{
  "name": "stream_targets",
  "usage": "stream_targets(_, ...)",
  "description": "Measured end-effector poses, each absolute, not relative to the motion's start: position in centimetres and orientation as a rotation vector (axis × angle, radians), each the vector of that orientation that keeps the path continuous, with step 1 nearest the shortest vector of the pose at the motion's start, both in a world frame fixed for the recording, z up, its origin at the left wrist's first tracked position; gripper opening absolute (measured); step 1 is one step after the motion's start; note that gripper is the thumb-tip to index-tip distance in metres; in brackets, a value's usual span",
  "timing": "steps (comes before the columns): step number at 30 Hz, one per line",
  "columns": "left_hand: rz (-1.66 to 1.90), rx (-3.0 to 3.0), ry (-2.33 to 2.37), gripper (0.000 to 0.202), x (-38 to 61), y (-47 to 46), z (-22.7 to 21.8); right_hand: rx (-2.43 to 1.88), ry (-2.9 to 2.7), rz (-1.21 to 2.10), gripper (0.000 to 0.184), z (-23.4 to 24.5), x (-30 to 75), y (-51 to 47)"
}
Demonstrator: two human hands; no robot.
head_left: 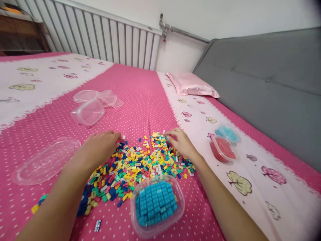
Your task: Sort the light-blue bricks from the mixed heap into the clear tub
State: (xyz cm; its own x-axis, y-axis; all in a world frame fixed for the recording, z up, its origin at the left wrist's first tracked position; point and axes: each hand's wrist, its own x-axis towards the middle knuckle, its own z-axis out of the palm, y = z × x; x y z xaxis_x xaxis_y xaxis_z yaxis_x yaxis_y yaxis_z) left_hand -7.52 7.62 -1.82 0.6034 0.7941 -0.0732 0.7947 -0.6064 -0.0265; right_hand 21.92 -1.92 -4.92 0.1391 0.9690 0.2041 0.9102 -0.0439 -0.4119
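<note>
A heap of small coloured bricks [135,167] lies on the pink dotted bedsheet [140,97]. My left hand [99,147] rests at the heap's far left edge, fingers curled down onto the bricks; what they hold, if anything, is hidden. At the heap's far right edge, my right hand [182,143] has its fingers bent down on the bricks. A clear tub [157,205] packed with blue bricks stands just in front of the heap, between my forearms.
Right of my right hand stand a tub of red bricks [222,149] and a tub of light blue bricks [227,133]. Empty clear tubs and lids [94,105] lie far left, a clear lid [46,161] near left. A pink pillow [192,85] lies against the grey headboard [271,83].
</note>
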Motion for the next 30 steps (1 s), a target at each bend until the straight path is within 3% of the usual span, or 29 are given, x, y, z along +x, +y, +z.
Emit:
stream_targets(6, -0.122, 2.745, 1.436, 0.042, -8.4, 7.8, -1.1, -2.059, -1.917, 0.165, 0.036, -6.0, 19.7, 3.4)
stream_targets(14, -0.035, 2.717, 1.372, 0.042, -8.6, 7.8, -1.0, -1.974, -1.807, 0.273, 0.036, -5.2, 21.4, 1.5)
stream_targets(22, 0.101, 2.811, 1.127, 0.036, -5.9, 6.0, -0.6, -1.751, -1.749, 0.43, 0.02, -3.6, 21.6, -5.4)
stream_targets(27, 0.128, 2.8, 0.922, 0.032, -3.5, 4.2, -1.0, -1.676, -1.706, 0.542, 0.023, -2.1, 24.1, -8.2)
stream_targets(30, 0.228, 2.729, 0.739, 0.026, -2.4, 3.5, -1.0, -1.663, -1.588, 0.539, 0.012, -0.6, 26.2, -9.5)
